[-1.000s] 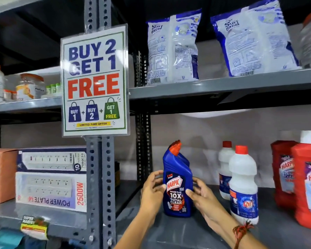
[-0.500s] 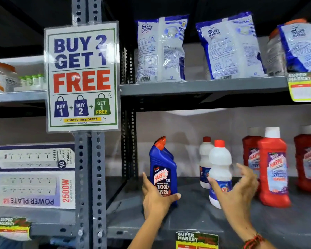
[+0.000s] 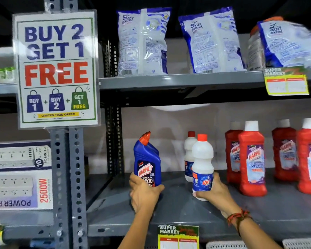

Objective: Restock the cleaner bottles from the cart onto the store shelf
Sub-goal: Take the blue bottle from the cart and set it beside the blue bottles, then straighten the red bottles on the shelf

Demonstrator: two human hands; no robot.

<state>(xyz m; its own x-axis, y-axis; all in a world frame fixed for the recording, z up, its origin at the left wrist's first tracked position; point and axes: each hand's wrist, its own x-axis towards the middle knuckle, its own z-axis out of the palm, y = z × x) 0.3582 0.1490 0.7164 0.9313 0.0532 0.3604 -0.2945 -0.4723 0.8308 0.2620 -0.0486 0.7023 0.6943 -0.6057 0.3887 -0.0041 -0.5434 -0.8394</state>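
A blue Harpic bottle with an orange-red angled cap stands upright on the grey shelf. My left hand is wrapped around its lower part. To its right stands a white Rin bottle with a red cap, and my right hand grips its base. A second white bottle stands just behind it. The cart is out of view.
Several red Harpic bottles stand at the right of the same shelf. Detergent bags line the shelf above. A "Buy 2 Get 1 Free" sign hangs on the grey upright post; power strip boxes sit left.
My right hand left the blue bottle, moved right and closed on the base of the front white bottle. My left hand kept its hold on the blue bottle.
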